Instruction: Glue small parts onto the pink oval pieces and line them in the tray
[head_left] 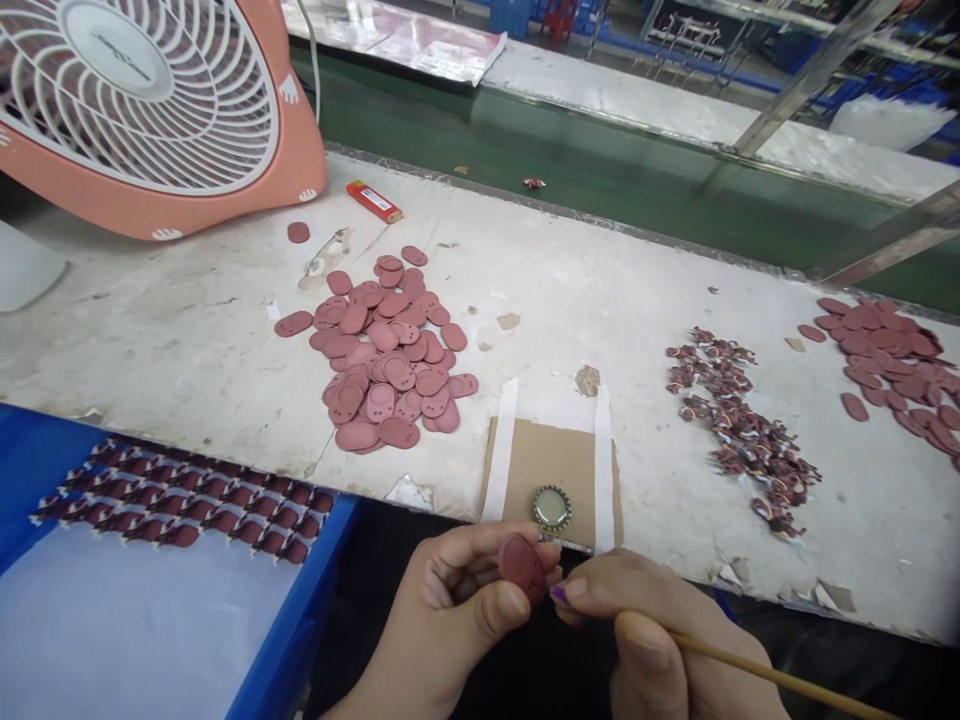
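Note:
My left hand (457, 595) is closed round a dark red oval piece (523, 566), pinched between thumb and fingers at the table's front edge. My right hand (645, 630) is closed on a thin wooden stick (780, 680) that runs off to the lower right; its fingertips meet the oval piece. Just above them a metal bottle cap (552, 507) sits on a taped-down square of cardboard (551, 460). A heap of the same red oval pieces (390, 350) lies further back to the left.
A blue tray (300, 620) at lower left holds rows of finished dark red pieces (187, 500). Small dark trim parts (742, 430) and more ovals (885, 360) lie at right. An orange fan (150, 110) and a lighter (373, 201) stand behind; a green conveyor belt (600, 160) runs beyond the white table (187, 340).

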